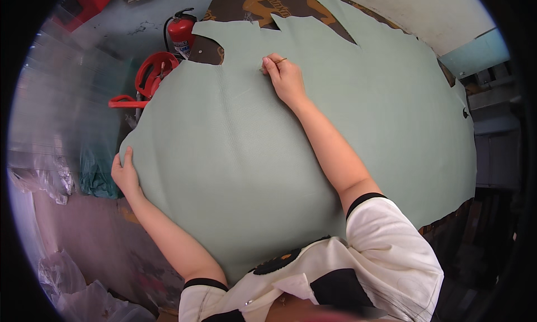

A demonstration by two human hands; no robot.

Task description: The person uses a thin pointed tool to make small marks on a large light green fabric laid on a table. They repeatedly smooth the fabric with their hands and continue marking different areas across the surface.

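Note:
A large pale green leather hide (246, 148) lies spread out under both my arms, with an uneven, cut outline. My left hand (126, 174) is at its left edge, one digit on top and the others at the rim, gripping the leather. Far out near the hide's upper middle, my right hand (285, 79) is closed around a thin pen-like stick (281, 60). A brownish end of the stick shows above the fingers, and its tip points down at the leather. Faint creases and a light line run across the surface near that hand.
Beyond the hide's far left edge stand a red fire extinguisher (181, 32) and a red handwheel (155, 74). Brown printed board (240, 3) shows past its torn-looking far edge. Clear plastic (84, 294) lies low at the left, a green bag (99, 171) above it. Dark shelving (498, 148) stands at the right.

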